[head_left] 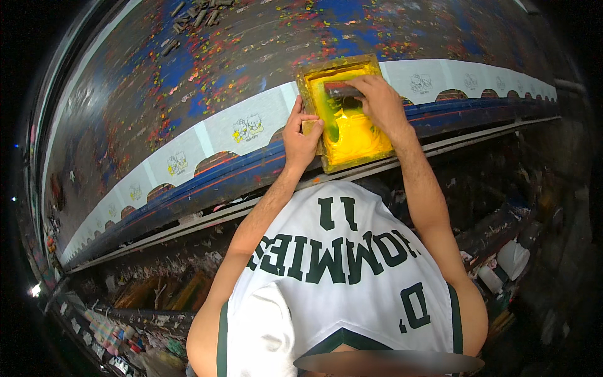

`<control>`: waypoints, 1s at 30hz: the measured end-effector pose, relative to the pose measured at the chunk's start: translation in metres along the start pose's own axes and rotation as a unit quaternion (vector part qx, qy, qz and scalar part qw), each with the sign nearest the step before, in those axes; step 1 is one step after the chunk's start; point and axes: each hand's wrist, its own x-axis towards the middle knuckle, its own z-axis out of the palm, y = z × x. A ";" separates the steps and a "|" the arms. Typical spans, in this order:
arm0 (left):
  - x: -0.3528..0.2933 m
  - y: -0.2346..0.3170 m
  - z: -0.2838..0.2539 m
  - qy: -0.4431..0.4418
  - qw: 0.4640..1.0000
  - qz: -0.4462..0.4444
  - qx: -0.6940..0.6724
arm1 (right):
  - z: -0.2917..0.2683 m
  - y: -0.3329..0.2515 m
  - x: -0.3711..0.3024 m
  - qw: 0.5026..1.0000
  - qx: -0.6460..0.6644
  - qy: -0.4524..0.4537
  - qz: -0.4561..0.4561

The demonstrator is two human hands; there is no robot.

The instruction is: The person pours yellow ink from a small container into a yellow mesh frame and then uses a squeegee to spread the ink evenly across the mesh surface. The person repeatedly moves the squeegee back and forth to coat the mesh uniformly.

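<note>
A screen-printing frame (pixel 345 63) with a worn, ink-stained rim lies over a white strip at the table's near edge. Thick yellow ink (pixel 361 146) covers much of its mesh, with a greenish streak at the left. My right hand (pixel 384 108) grips a dark squeegee (pixel 338 90) inside the upper half of the frame; its lower edge is hard to make out. At the frame's left side, my left hand (pixel 301 139) holds the rim, its thumb by a small wooden block (pixel 308 127) there. What lies under the frame is hidden.
The white strip (pixel 217 133) curves along the table's front, bearing outlined cartoon figures. Left of the frame, the figures carry yellow patches; those to the right show outlines only. Dark short pieces (pixel 200 16) lie at the far left of the paint-spotted tabletop (pixel 264 41). Clutter fills the space beneath the blue table edge (pixel 220 173).
</note>
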 end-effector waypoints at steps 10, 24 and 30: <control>0.004 0.001 0.002 -0.008 1.000 -0.004 -0.010 | 0.024 -0.059 -0.099 0.985 -0.030 0.065 0.158; 0.006 -0.003 0.003 -0.001 1.000 0.015 -0.010 | 0.015 -0.026 -0.018 0.996 -0.020 0.026 0.077; 0.002 -0.001 0.002 0.002 1.000 0.007 0.000 | 0.000 -0.004 0.024 0.997 0.007 -0.070 -0.010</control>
